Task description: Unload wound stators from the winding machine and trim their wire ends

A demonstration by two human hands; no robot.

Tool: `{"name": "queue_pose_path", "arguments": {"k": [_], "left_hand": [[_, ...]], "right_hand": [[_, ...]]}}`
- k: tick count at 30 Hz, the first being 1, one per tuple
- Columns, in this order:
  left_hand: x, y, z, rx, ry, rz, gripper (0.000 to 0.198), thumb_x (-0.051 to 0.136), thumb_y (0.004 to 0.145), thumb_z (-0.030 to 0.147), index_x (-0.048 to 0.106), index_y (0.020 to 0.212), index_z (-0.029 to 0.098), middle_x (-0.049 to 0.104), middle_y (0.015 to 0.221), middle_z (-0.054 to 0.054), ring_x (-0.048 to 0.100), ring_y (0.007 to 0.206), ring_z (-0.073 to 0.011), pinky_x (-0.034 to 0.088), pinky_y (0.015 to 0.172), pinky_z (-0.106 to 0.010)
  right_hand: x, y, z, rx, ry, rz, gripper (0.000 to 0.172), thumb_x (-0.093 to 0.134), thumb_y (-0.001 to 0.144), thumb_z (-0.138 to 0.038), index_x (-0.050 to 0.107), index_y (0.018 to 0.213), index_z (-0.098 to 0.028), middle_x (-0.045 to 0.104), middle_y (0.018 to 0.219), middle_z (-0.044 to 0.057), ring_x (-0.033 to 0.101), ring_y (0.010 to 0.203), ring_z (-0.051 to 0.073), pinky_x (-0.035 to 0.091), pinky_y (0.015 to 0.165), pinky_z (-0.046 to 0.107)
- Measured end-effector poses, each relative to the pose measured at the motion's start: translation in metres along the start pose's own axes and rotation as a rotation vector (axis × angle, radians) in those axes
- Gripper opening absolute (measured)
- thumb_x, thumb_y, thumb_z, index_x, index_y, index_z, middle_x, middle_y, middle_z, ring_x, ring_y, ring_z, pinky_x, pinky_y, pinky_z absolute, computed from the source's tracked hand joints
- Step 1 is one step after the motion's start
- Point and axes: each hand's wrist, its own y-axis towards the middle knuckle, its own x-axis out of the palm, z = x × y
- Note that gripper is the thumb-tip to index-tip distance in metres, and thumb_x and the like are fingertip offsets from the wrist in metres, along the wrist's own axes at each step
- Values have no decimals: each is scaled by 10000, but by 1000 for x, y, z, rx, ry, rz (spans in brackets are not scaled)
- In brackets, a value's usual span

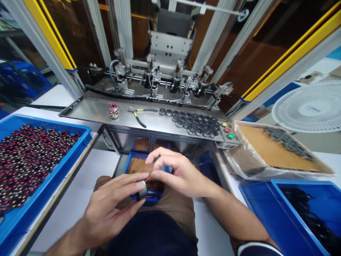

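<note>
My left hand (113, 206) is closed on a small round metal part (143, 189), gripped between thumb and fingers over my lap. My right hand (176, 172) hovers just above and to the right of it, fingers curled in a pinch near the part; thin copper wire seems to run between the fingers, too fine to be sure. Under both hands lies a small blue bin (133, 161) with a brown bottom. On the steel shelf (87, 110) ahead lie a wound coil (113, 111), pliers with yellow handles (138, 115) and a cluster of dark ring parts (197, 122).
A blue tray (64, 160) full of wound red-copper coils sits left. Right are a cardboard box in plastic (274, 153) and a blue bin of dark parts (306, 217). Buttons (227, 130) sit on the shelf's right end. A winding machine (170, 78) stands behind; a white fan (311, 106) far right.
</note>
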Motion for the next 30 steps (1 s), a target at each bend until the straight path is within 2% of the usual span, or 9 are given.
{"name": "queue_pose_path", "arguments": {"k": [2, 4, 6, 7, 10, 12, 16, 21, 30], "left_hand": [[-2, -1, -1, 22, 57, 40, 560, 721, 724, 21, 607, 1221, 254, 690, 1231, -78, 664, 1120, -245, 547, 980, -375], [-2, -1, -2, -35, 46, 116, 506, 716, 736, 28, 625, 1184, 246, 702, 1207, -74, 673, 1104, -234, 547, 983, -360], [-1, -2, -2, -122, -12, 211, 450, 711, 749, 40, 645, 1145, 244, 705, 1198, -69, 669, 1115, -235, 545, 993, -359], [-1, -2, -2, -167, -53, 255, 422, 709, 757, 49, 654, 1128, 244, 705, 1200, -66, 664, 1125, -233, 544, 995, -352], [-1, -3, 0, -309, -190, 356, 350, 711, 781, 97, 672, 1094, 250, 703, 1212, -49, 656, 1142, -205, 534, 991, -286], [-3, -3, 1, -398, -261, 396, 312, 715, 792, 131, 682, 1078, 252, 711, 1203, -37, 666, 1122, -181, 527, 973, -230], [-7, -3, 0, -518, -348, 442, 321, 737, 786, 161, 691, 1093, 240, 720, 1189, -42, 682, 1084, -159, 517, 941, -158], [-6, -3, -9, -559, -542, 446, 381, 717, 809, 159, 653, 1180, 220, 665, 1285, -82, 656, 1135, -179, 514, 974, -198], [-1, 0, 2, -459, -550, 469, 372, 699, 810, 93, 662, 1159, 214, 686, 1250, -75, 669, 1110, -171, 518, 984, -215]], "right_hand": [[-9, 22, 14, -67, -102, 48, 107, 605, 912, -224, 629, 836, -152, 651, 1044, 89, 624, 990, 156, 488, 907, 315], [-18, 54, 35, -88, -304, 187, 146, 635, 897, -288, 633, 945, -150, 654, 1105, 102, 605, 1076, 171, 455, 987, 332], [-23, 91, 62, 4, -574, 246, 386, 668, 868, -374, 589, 1154, -126, 604, 1260, 139, 540, 1212, 190, 398, 1075, 335], [-24, 108, 77, 103, -717, 198, 531, 663, 864, -421, 523, 1280, -122, 539, 1362, 152, 479, 1294, 193, 352, 1120, 331], [-18, 144, 119, 234, -826, 113, 833, 733, 777, -495, 406, 1421, -81, 378, 1497, 234, 336, 1416, 306, 286, 1164, 421], [-11, 154, 138, 291, -852, 61, 906, 729, 751, -555, 390, 1440, -74, 319, 1518, 273, 286, 1430, 389, 272, 1150, 509], [-8, 157, 151, 368, -912, -20, 830, 607, 807, -639, 435, 1409, -94, 324, 1512, 279, 307, 1402, 434, 263, 1110, 586], [-17, 160, 148, 357, -970, -31, 811, 585, 823, -628, 386, 1430, -127, 374, 1485, 235, 341, 1364, 387, 285, 1094, 530], [-30, 145, 138, 309, -767, -7, 340, 563, 905, -341, 593, 1104, -66, 557, 1201, 227, 501, 1157, 315, 359, 1036, 473]]}}
